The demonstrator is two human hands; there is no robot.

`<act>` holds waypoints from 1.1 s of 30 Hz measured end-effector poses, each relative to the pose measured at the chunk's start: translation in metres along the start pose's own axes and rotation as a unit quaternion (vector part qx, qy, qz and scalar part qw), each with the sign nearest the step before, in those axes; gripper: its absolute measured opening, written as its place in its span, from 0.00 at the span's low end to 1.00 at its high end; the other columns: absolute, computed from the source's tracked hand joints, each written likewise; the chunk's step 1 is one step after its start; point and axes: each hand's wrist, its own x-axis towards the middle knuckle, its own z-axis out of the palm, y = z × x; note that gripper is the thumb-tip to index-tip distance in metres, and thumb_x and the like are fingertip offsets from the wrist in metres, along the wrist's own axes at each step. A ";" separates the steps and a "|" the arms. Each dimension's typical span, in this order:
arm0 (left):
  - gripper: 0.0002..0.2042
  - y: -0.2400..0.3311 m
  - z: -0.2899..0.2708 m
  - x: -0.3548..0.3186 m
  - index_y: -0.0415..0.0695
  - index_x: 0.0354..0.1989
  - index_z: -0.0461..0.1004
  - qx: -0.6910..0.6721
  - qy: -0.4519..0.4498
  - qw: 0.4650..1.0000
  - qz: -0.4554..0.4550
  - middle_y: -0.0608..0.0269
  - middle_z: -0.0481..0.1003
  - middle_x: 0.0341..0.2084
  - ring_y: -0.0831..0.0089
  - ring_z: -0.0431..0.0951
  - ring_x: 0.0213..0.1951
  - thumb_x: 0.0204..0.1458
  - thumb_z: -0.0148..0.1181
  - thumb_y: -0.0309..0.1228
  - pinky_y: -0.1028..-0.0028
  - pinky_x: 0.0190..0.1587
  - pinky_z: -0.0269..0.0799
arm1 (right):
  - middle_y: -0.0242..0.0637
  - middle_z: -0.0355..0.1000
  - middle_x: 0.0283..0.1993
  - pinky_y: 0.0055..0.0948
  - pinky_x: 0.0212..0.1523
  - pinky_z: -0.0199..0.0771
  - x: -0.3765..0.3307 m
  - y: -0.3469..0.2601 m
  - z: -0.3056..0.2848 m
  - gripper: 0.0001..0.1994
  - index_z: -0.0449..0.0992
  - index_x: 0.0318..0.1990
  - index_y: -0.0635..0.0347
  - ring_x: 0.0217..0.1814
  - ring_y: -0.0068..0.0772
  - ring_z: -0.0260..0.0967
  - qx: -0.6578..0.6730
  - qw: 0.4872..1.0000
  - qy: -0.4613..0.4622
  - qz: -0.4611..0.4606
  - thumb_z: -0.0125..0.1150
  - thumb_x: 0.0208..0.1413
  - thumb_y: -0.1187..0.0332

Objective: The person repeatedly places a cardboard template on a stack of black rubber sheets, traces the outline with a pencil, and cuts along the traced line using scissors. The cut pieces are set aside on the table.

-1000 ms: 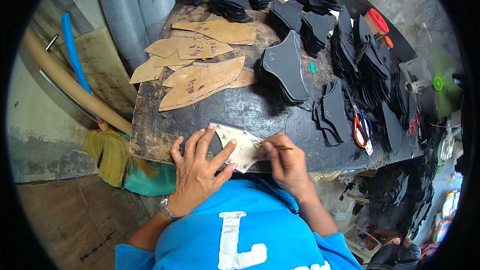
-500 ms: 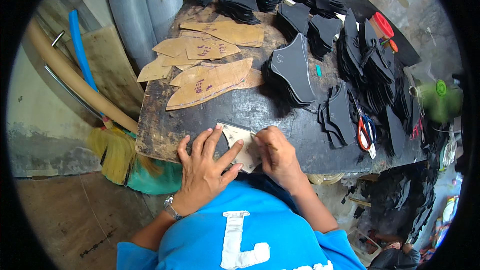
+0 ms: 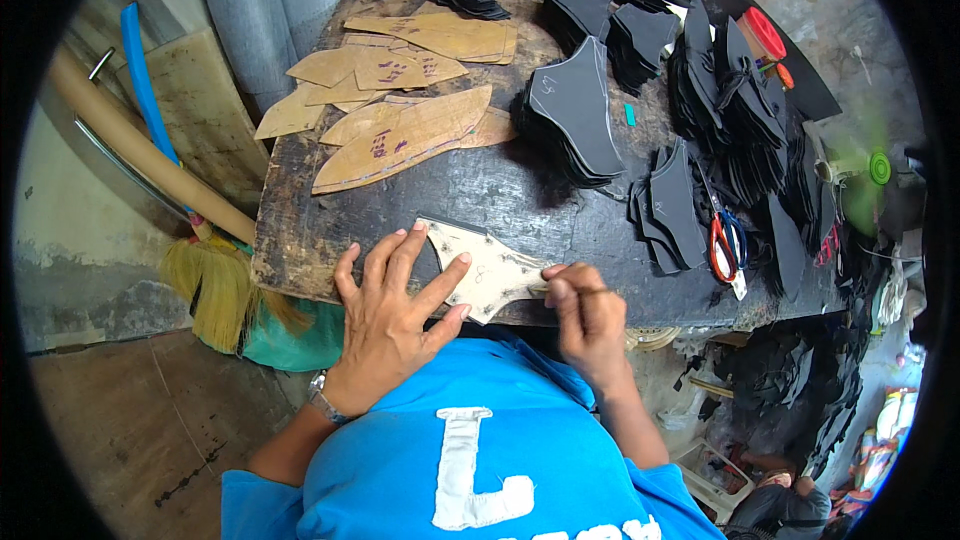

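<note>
A pale cardboard pattern piece (image 3: 488, 270) lies flat near the front edge of a dark worn worktable (image 3: 330, 230). My left hand (image 3: 392, 318) presses on its left part with the fingers spread. My right hand (image 3: 585, 318) is at the pattern's right edge, fingers pinched around a thin pen-like tool (image 3: 572, 290) whose tip I cannot make out. A dark sheet seems to lie under the pattern, mostly hidden.
Tan cardboard patterns (image 3: 400, 130) are spread at the table's back left. Stacks of black cut pieces (image 3: 580, 115) fill the middle and right. Orange-handled scissors (image 3: 722, 240) lie at the right. A broom (image 3: 215, 280) leans at the left; a green fan (image 3: 870, 175) stands at the right.
My right hand has slid along the pattern's right edge with the tool. The left hand stays pressed on the pattern, shifted slightly.
</note>
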 end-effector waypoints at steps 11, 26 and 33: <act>0.29 0.000 -0.002 -0.001 0.62 0.61 0.77 -0.021 0.003 1.000 -0.008 0.51 0.63 0.66 0.54 0.60 0.67 0.46 0.72 0.46 0.41 0.69 0.39 | 0.46 0.73 0.35 0.35 0.43 0.76 0.001 -0.005 0.015 0.02 0.73 0.39 0.68 0.36 0.41 0.76 -0.020 0.993 -0.062 -0.100 0.56 0.65 0.78; 0.34 -0.001 0.002 -0.002 0.55 0.63 0.73 -0.026 0.016 0.999 -0.013 0.53 0.63 0.66 0.57 0.60 0.68 0.43 0.73 0.45 0.41 0.69 0.38 | 0.46 0.75 0.36 0.38 0.47 0.78 0.004 -0.023 0.020 0.04 0.72 0.39 0.68 0.39 0.46 0.77 0.137 0.985 -0.103 0.038 0.61 0.59 0.81; 0.37 -0.004 0.005 -0.005 0.44 0.61 0.68 -0.037 0.010 0.999 -0.026 0.54 0.63 0.67 0.59 0.59 0.70 0.41 0.73 0.46 0.42 0.71 0.38 | 0.46 0.72 0.37 0.41 0.50 0.74 0.019 -0.010 0.043 0.08 0.73 0.40 0.65 0.47 0.50 0.74 0.056 0.976 -0.165 -0.132 0.62 0.54 0.82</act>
